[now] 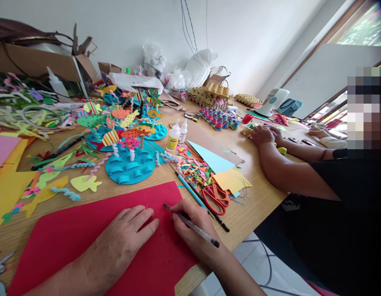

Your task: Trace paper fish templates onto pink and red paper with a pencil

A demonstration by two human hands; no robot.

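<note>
A large red paper sheet (70, 222) lies on the wooden table in front of me. On its left part my left hand (125, 234) rests palm down, fingers slightly apart, holding nothing. My right hand (198, 230) grips a pen (198, 229) with a clear barrel and a black end cap; the tip is at the paper near its upper right edge. A few small dark marks show on the sheet between my hands. Just beyond my right hand are red-handled scissors (215, 199) and several pencils.
Blue discs (130, 166) with paper fish, two glue bottles (173, 137) and colourful paper scraps (196, 168) lie ahead. Yellow paper (8, 193) is at the left. A person's hands (264, 135) are at the table's right side, near painted egg trays (219, 119).
</note>
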